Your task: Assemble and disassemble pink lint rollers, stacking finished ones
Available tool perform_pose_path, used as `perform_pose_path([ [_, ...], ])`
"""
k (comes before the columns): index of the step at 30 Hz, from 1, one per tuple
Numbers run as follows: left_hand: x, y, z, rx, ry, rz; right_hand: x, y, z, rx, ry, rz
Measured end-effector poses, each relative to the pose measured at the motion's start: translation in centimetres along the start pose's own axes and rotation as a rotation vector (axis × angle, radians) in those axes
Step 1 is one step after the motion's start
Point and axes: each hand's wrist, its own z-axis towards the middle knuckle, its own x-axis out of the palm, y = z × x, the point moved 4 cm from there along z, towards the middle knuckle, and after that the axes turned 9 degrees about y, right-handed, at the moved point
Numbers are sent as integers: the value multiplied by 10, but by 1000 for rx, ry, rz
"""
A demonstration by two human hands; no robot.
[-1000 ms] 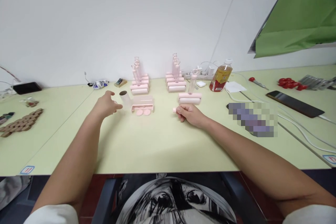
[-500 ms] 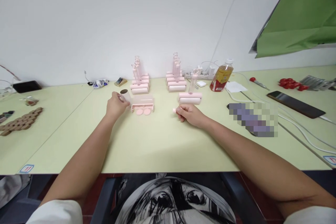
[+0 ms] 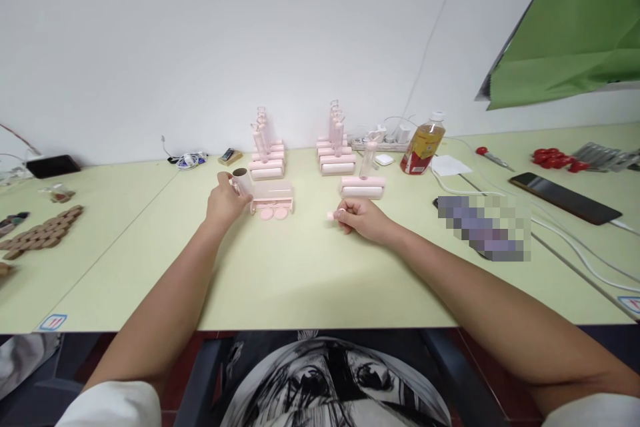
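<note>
White roll [image 3: 245, 183], brown inside its open end; left fingers [image 3: 245, 199] gripping it, right fingers [image 3: 346, 216] pinching pink piece [image 3: 331, 215].

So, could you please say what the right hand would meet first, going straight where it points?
The right hand would probably meet the nearer pink disc first, though depth is unclear.

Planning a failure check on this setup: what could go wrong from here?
1. The left hand grips the white roll right beside the open pink case; it might bump the case or push the loose pink discs in front of it.
2. The right hand pinches a small pink piece in its fingertips; it could slip.
3. That hand sits close to the nearest upright-handled roller, which might get knocked.
</note>
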Motion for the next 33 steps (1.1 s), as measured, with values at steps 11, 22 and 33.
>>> perform_pose_path([
  [11,-32,-31,-43,171,-219,-27,6,0,1,-57,19,25],
  [22,48,-116,-117,824,561,-250,33,14,-13,-132,242,219],
  [33,-39,-25,-20,185,-283,-672,30,8,-10,-119,191,193],
])
